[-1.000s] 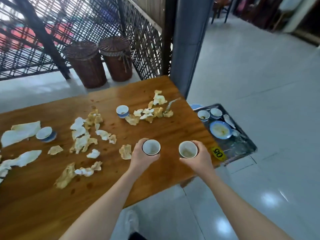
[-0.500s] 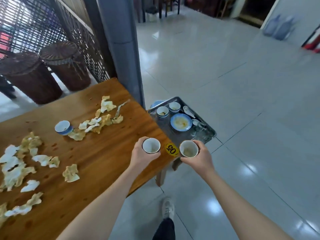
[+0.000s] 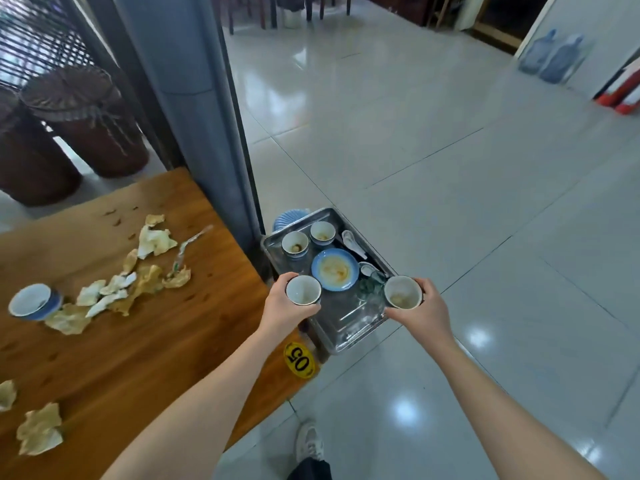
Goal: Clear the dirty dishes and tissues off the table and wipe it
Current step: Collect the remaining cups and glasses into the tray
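1. Over the left edge of the steel tray point(image 3: 346, 322), left grip point(image 3: 287, 308) curled round a white cup point(image 3: 303, 289), held upright, nearly clean inside.
2. Just at the tray's right edge, right grip point(image 3: 424, 311) curled round a second cup point(image 3: 402, 293), upright, brownish dregs at the bottom.
3. In the tray: smeared blue plate point(image 3: 334, 269), two small cups point(image 3: 295, 242) behind it, white spoon point(image 3: 353, 242).
4. On the wooden table point(image 3: 138, 348) to the left: scattered crumpled tissues point(image 3: 154, 239), one tipped cup point(image 3: 33, 301), yellow "05" sticker point(image 3: 299, 360) at the corner.
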### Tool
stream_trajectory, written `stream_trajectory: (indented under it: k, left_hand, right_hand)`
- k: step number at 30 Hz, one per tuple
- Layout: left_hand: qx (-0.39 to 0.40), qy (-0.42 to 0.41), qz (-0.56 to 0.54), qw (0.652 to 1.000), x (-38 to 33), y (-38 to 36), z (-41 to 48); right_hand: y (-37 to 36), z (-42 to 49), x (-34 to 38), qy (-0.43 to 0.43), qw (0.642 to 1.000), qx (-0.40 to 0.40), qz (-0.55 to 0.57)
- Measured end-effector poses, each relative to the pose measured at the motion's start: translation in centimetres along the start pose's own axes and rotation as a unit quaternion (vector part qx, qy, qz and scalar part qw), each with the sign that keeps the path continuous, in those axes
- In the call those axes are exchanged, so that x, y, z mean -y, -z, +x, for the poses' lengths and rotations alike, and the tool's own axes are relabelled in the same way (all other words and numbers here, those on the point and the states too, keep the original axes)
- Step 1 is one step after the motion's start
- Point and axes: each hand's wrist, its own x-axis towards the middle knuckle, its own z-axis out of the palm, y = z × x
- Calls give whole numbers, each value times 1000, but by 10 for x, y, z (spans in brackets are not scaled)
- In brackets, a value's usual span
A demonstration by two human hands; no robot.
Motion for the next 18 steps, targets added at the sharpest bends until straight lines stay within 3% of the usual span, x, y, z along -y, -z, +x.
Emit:
stream_trajectory:
  k: [10,18]
  left_hand:
    - [10,83,-29,996,13,-53,42]
    - [-66,193,-31,978,49,-106,58]
  right_hand:
    - [-39,60,-39,-40,996,77,-25]
    - [-71,123,-86,-22,977,188,-99]
